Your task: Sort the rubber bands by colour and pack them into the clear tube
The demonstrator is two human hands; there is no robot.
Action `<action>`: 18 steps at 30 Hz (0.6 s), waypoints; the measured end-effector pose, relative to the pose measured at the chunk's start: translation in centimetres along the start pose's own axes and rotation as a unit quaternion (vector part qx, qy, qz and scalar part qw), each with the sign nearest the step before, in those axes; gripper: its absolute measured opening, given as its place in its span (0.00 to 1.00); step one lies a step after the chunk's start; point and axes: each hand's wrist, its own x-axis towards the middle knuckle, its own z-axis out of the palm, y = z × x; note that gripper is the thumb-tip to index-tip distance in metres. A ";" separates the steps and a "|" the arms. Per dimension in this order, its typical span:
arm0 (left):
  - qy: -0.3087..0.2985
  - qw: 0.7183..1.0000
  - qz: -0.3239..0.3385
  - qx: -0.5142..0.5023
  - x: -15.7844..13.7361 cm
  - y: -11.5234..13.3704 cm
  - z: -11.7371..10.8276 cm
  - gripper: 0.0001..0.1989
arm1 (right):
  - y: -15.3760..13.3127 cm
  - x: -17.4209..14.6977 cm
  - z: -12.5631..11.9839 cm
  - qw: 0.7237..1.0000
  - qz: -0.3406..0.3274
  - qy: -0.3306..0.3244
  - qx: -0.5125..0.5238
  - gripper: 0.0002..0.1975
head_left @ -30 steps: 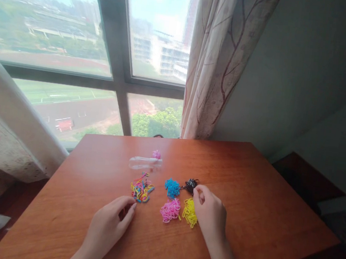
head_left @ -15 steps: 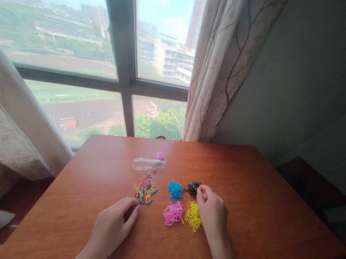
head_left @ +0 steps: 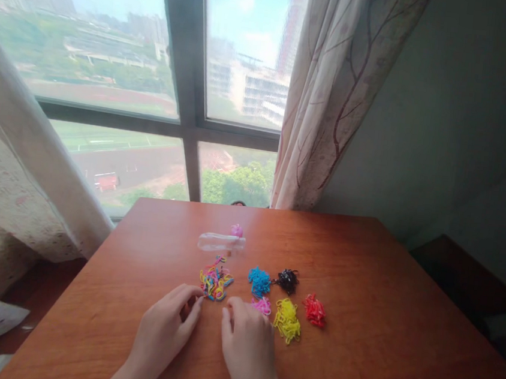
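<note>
Head view, across the bench (head_left: 110, 295): my left hand (head_left: 167, 319) has a narrow grip just beside the mixed pile (head_left: 216, 281) of bands, presumably for easy reach, though I can't tell if it's holding any. Now my right hand (head_left: 247, 339), fingertips drawn in, contents unclear; then the blue pile (head_left: 259, 282), half-hidden pink pile (head_left: 261, 305), black pile (head_left: 287, 281), yellow pile (head_left: 286, 323) and red pile (head_left: 314, 310), apparently grouped so colours stay unmixed.

The table (head_left: 367, 346) bears 6 band piles (head_left: 288, 323) and clear plastic (head_left: 216, 243).
</note>
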 end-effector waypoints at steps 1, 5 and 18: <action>0.002 1.000 -0.005 0.005 0.0 0.0 -0.1 0.09 | -0.5 0.2 0.1 1.000 0.007 -0.014 -0.010 0.07; -0.013 0.999 -0.023 0.027 0.1 0.2 -0.4 0.09 | -1.7 1.4 0.1 0.997 0.028 -0.053 -0.052 0.09; -0.055 0.997 -0.033 0.052 -0.1 0.5 -0.7 0.09 | -1.9 1.5 0.4 0.993 0.030 -0.080 -0.078 0.10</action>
